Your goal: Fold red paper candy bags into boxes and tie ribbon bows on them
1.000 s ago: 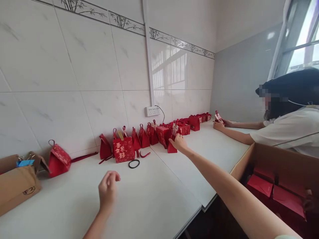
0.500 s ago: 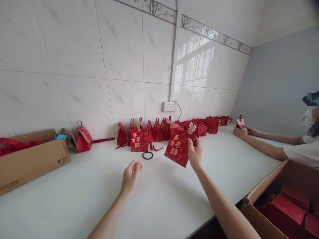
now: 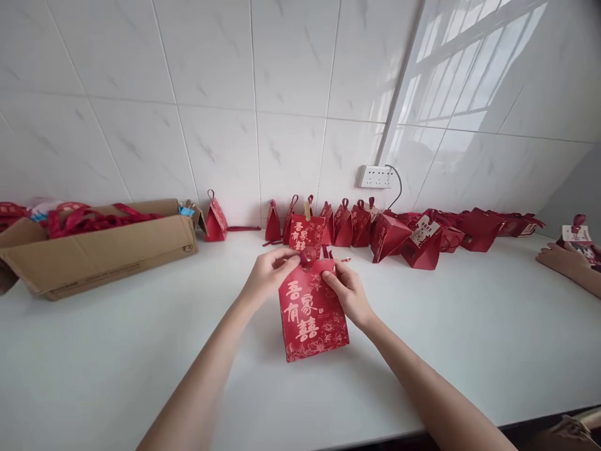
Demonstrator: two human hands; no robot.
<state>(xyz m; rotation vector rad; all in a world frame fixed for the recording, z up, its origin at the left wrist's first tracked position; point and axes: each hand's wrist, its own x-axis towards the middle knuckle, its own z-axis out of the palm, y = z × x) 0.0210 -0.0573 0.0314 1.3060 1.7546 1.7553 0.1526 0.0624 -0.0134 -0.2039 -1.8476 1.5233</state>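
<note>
Between my hands is a red gift box (image 3: pixel 313 319) with pale Chinese characters and flower prints, tilted above the white table. My left hand (image 3: pixel 272 273) pinches at its top left edge, by a small dark red ribbon loop (image 3: pixel 308 255); the fingertips partly cover this spot. With thumb and fingers, my right hand (image 3: pixel 350 293) grips the box's upper right edge. Directly behind stands a similar red box (image 3: pixel 307 230) with a gold-coloured strip at its top, its lower part hidden by the held box and my left hand.
More red gift boxes (image 3: pixel 352 224) line the tiled wall, several with ribbon loops. A cardboard box (image 3: pixel 122 257) of red ribbons stands at left. A power strip (image 3: pixel 375 176) is on the wall. Another person's hand (image 3: pixel 563 258) holds a tagged red box (image 3: pixel 580 241) at far right.
The gift box has come from the right to the front of me, its front turned upright. My left hand, apart from it before, now touches its top. The view has turned left.
</note>
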